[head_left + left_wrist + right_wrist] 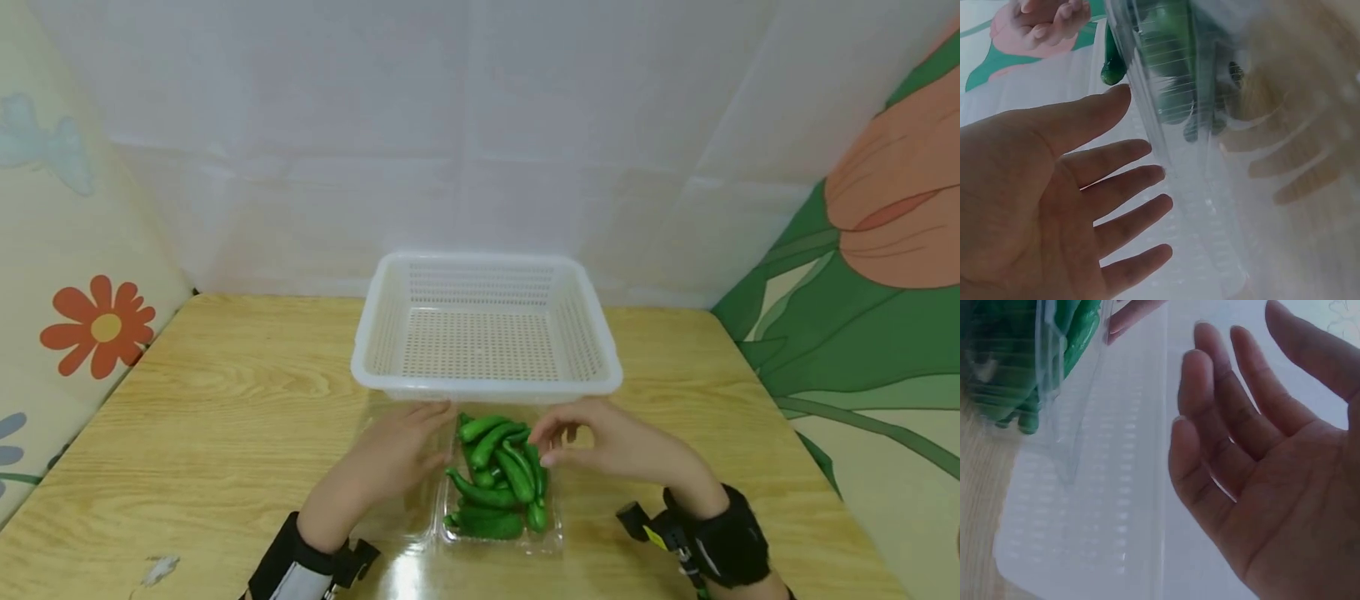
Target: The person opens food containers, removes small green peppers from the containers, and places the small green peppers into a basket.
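Several green peppers (491,475) lie heaped in a clear plastic clamshell box (555,533) on the table, its lid folded out to the left. Over the lid side, my left hand (393,454) hovers with fingers spread and holds nothing; the left wrist view shows its palm (1041,187) beside the clear plastic wall. At the box's right edge is my right hand (600,437), fingers loosely bent beside the peppers. In the right wrist view that hand (1272,462) has nothing between fingers and thumb. Behind the box stands a white perforated basket (487,386) with nothing in it.
The wooden table (247,400) runs back to a white cloth (465,167). Painted panels with flowers stand at the left (97,325) and right. A small whitish scrap (160,570) lies at the table's front left.
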`<action>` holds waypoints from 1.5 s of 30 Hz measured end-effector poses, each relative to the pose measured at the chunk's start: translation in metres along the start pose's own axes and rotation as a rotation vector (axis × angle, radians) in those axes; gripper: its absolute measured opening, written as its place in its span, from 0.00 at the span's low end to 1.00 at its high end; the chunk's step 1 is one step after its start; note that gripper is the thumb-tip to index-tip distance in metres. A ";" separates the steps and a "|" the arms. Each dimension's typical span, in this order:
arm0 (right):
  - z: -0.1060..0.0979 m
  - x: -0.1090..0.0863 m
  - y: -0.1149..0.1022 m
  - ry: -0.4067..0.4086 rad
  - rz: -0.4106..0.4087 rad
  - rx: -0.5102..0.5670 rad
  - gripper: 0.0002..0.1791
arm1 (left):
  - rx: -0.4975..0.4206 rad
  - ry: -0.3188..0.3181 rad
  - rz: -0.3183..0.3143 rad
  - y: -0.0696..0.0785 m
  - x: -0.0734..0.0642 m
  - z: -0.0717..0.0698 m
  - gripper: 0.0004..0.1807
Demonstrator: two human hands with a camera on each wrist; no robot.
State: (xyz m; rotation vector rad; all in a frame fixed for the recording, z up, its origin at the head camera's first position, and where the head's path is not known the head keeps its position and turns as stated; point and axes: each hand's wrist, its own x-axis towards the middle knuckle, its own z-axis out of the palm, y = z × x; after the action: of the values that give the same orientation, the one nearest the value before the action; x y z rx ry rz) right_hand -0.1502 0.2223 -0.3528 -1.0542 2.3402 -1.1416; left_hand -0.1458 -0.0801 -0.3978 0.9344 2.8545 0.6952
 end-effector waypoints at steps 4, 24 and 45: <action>0.011 0.006 -0.009 -0.029 -0.025 -0.101 0.14 | -0.010 -0.008 0.023 -0.001 -0.005 -0.003 0.34; 0.058 0.021 -0.021 -0.049 -0.074 -0.560 0.18 | -0.133 -0.144 0.028 -0.005 -0.012 -0.011 0.47; 0.069 0.026 -0.013 -0.043 -0.052 -0.710 0.22 | -0.148 -0.145 0.012 -0.010 -0.008 -0.005 0.58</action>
State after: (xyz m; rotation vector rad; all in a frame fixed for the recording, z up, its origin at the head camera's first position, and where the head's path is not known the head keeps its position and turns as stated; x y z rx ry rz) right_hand -0.1222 0.1607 -0.3849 -1.3345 2.7575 -0.2662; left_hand -0.1458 -0.0943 -0.3980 0.9399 2.6342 0.7924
